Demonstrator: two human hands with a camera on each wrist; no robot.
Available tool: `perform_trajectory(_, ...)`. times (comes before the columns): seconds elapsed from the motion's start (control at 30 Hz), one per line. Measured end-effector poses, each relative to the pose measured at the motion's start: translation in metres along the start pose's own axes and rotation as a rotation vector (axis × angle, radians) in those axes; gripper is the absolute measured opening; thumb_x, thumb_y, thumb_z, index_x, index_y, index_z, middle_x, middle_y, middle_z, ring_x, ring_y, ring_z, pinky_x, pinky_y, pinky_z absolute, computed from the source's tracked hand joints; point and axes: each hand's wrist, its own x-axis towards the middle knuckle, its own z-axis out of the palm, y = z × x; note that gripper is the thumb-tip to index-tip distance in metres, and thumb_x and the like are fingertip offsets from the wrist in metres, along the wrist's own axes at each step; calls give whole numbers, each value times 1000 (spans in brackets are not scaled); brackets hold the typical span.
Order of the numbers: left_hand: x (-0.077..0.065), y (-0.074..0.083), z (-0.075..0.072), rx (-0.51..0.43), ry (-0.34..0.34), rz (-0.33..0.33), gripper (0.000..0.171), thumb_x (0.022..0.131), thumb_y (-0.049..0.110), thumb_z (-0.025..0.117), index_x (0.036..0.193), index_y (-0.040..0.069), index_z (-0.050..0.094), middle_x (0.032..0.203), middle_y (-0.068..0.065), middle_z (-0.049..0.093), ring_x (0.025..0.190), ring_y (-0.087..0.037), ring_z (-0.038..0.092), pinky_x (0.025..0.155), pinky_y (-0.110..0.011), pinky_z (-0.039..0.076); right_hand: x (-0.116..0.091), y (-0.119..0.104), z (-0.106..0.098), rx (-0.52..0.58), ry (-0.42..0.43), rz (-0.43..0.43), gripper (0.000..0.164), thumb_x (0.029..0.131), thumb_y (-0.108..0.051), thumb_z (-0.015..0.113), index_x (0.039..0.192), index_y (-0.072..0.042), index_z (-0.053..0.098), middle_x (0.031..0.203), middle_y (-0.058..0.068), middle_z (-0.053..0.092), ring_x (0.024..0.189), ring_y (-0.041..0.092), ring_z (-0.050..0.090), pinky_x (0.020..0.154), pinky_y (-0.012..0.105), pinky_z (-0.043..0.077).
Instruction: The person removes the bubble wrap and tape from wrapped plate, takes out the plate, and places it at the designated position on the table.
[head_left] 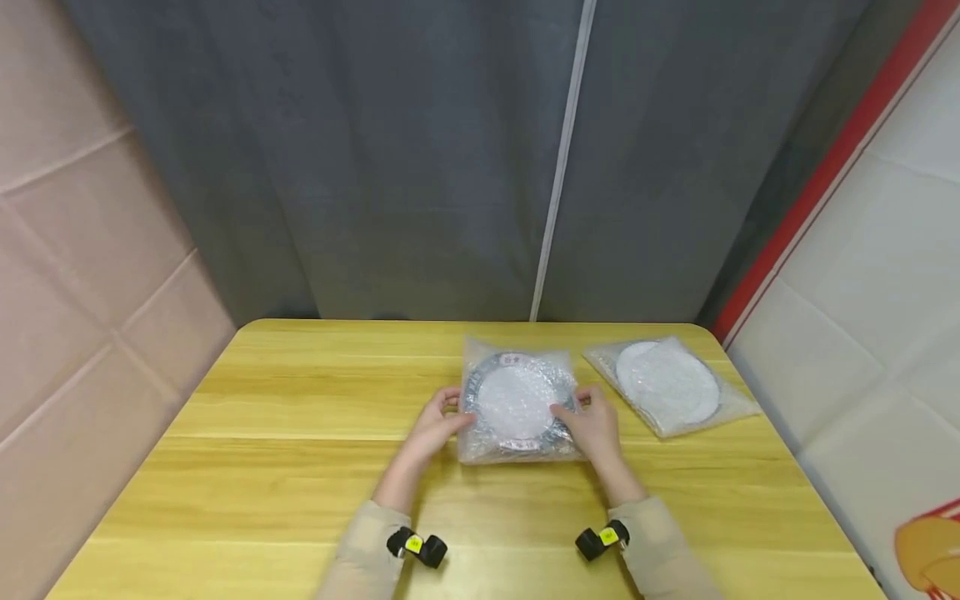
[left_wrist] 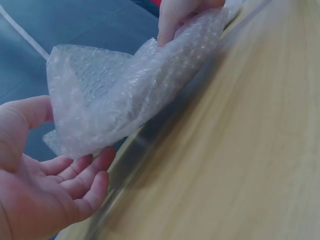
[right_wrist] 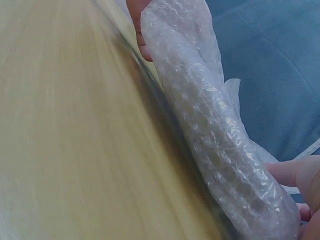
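Observation:
A bubble-wrapped round plate [head_left: 517, 404] with a pale centre and a dark patterned rim is in front of me, close over the table. My left hand [head_left: 433, 427] grips its left edge, thumb on top. In the left wrist view the fingers of that hand [left_wrist: 55, 190] curve beneath the bubble wrap [left_wrist: 135, 95]. On the opposite edge, my right hand [head_left: 595, 425] pinches the package between thumb and fingers. The right wrist view has the right thumb [right_wrist: 287, 172] against the bubble wrap [right_wrist: 215, 135], with its other fingers mostly hidden.
A second bubble-wrapped round plate [head_left: 667, 383] lies at the back right of the wooden table [head_left: 285, 475]. Behind the table hangs a dark grey curtain [head_left: 420, 167]. Pale padded walls [head_left: 90, 275] flank the table on both sides.

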Motion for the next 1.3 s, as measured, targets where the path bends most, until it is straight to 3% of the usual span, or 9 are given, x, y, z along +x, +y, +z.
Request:
perform_trajectory(0.47,0,-4,-14,22,40,-39,63,79,5,71,134,-6,42,119,-21,54,103,-31,53,88,-43,47,4,3,18,15,-43,-5,44,78,-20,78,105,4,54,102,21,59,92,34,55,81,46,48)
perform_trajectory(0.73,-15,19,-16,17,18,-32,68,79,0,68,137,-11,35,115,-27,54,98,-29,56,88,-42,47,4,2,25,-3,-45,-12,43,78,-19,79,105,4,55,100,20,60,91,33,56,80,46,48)
perform_trajectory(0.83,-16,19,-18,1,5,-28,73,79,-2,67,141,-10,29,115,-28,53,95,-27,58,87,-42,49,4,2,26,-12,-54,-8,43,78,-20,79,106,4,55,101,19,60,89,31,57,80,45,49)
perform_trajectory(1.07,-2,-12,-25,2,-4,-11,76,80,-2,69,145,0,30,110,-24,55,90,-24,59,81,-36,52,5,3,26,3,-82,-4,47,79,-19,78,113,3,53,105,19,59,91,31,56,81,44,49)
perform_trajectory(1.2,0,-17,-26,31,-1,11,72,80,-1,69,144,2,36,107,-21,55,86,-23,58,77,-32,52,5,1,23,8,-85,-36,49,79,-17,78,116,3,53,109,21,58,97,34,56,84,46,48)
perform_trajectory(1.3,0,-17,-26,57,-6,14,69,81,0,70,143,3,39,107,-21,53,86,-23,57,75,-29,52,3,-1,20,-15,-80,-82,39,78,-16,78,108,1,59,114,21,56,101,36,55,87,48,47)
